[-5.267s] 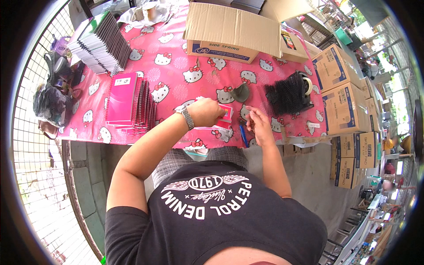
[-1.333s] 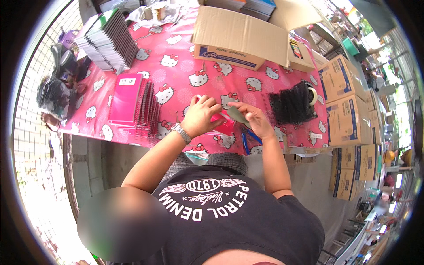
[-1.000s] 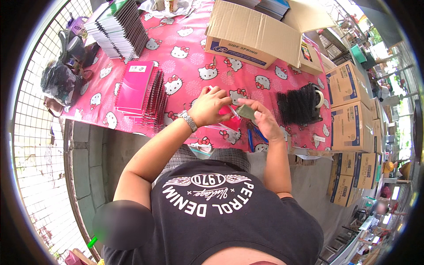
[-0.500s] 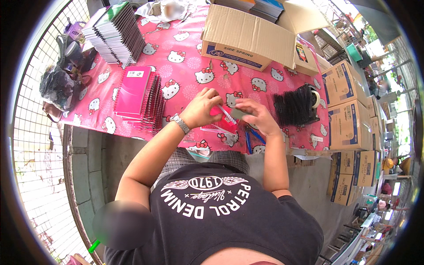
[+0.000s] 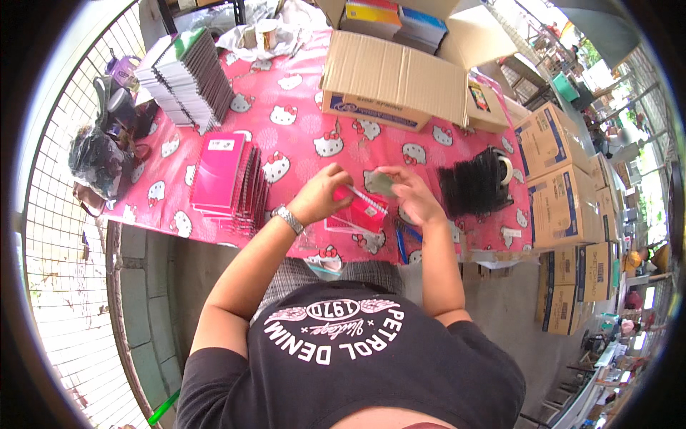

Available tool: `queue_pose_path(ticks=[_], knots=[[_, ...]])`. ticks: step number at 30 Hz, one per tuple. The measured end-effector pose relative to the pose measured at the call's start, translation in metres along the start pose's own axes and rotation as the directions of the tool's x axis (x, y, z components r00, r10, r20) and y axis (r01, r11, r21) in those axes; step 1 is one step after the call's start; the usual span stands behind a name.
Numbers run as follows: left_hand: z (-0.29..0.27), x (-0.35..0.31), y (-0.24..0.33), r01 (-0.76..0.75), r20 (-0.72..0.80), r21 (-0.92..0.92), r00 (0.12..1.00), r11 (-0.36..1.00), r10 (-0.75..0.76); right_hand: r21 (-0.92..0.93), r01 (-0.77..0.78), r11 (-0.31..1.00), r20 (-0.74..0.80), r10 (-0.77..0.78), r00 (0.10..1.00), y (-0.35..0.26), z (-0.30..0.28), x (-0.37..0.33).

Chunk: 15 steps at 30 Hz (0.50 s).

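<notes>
Over the near middle of the table, my left hand (image 5: pixel 323 196) pinches a small red-pink notebook (image 5: pixel 368 213) by its left corner. A white spiral coil (image 5: pixel 370 199) runs along the notebook's upper edge. My right hand (image 5: pixel 416 196) is just right of it, holding a small flat grey-green piece (image 5: pixel 382 184) between thumb and fingers; what it is I cannot make out. Under the notebook, more pink covers or sheets (image 5: pixel 336 224) lie on the cloth. A blue-handled tool (image 5: pixel 401 243), apparently pliers, rests below my right hand.
Pink spiral notebooks (image 5: pixel 218 175) are stacked at left, behind them a taller notebook stack (image 5: pixel 184 79). Black spiral coils (image 5: pixel 464 187) lie at right by a tape roll (image 5: pixel 506 170). An open carton (image 5: pixel 393 75) stands at the back; more cartons (image 5: pixel 561 204) are piled beyond the right edge.
The notebook is tilted so more of its red cover shows. My left hand has shifted slightly down its side. My right hand keeps the grey-green piece. The whole view has shifted a little.
</notes>
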<state>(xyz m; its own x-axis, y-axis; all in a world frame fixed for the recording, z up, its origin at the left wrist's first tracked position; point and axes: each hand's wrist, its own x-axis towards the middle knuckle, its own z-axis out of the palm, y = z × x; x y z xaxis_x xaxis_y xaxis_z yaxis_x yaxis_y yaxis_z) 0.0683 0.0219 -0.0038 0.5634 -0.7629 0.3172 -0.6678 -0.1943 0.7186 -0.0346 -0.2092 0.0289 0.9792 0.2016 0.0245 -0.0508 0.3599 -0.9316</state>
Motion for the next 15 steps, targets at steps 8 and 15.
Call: queue_pose_path(ticks=[8, 15], knots=[[-0.004, 0.010, 0.008, -0.025, 0.066, -0.003, 0.998, 1.000, 0.025, 0.023, -0.021, 1.000, -0.021, 0.021, 1.000, 0.009, -0.007, 0.003], [0.001, 0.015, 0.009, -0.010, 0.081, -0.004, 0.997, 1.000, 0.010, -0.146, -0.071, 0.987, -0.090, 0.059, 0.994, 0.011, -0.010, -0.003]])
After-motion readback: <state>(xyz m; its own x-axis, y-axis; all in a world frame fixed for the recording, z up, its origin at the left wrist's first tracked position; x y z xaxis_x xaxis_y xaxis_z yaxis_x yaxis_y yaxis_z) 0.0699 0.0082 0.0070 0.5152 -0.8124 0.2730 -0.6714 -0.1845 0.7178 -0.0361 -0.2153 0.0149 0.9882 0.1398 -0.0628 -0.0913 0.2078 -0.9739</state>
